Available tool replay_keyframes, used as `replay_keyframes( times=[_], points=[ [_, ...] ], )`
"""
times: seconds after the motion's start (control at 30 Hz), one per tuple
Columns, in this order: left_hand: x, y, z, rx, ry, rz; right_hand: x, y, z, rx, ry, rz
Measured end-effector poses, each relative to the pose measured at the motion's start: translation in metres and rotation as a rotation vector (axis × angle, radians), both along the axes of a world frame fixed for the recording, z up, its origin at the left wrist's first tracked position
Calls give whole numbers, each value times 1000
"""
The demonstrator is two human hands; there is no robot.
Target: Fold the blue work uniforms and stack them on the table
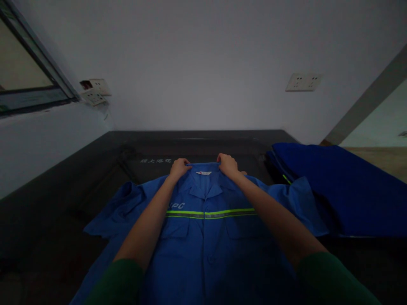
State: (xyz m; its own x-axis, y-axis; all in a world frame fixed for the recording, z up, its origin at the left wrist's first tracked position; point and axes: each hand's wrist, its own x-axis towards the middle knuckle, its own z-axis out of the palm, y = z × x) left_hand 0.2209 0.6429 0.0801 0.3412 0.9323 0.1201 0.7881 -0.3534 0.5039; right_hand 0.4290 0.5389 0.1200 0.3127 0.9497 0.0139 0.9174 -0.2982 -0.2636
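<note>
A blue short-sleeved work shirt (192, 254) lies spread front side up, its collar away from me and a yellow-green reflective stripe across the chest. At the left end of the collar, my left hand (179, 168) pinches the fabric. My right hand (227, 164) grips the collar's right end, with a ring on one finger. Between my hands a white label (203, 173) shows inside the neck. Both sleeves are spread outward; the left one is crumpled. My forearms cover parts of the chest and stripe.
The shirt lies on a dark table (95, 165) against a pale wall. To the right, a folded pile of darker blue cloth (356, 190) touches the right sleeve. Sockets (303, 82) are on the wall, and a window (28, 55) is at upper left.
</note>
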Motion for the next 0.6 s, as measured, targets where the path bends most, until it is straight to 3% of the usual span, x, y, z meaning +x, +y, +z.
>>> replay_keyframes(
  times=[0.27, 0.6],
  points=[
    [-4, -2, 19, 67, -58, 4, -5, 5, 7, -48, -33, 10],
    [-4, -4, 18, 86, -66, 30, 6, 13, 20, -56, -96, 54]
  ],
)
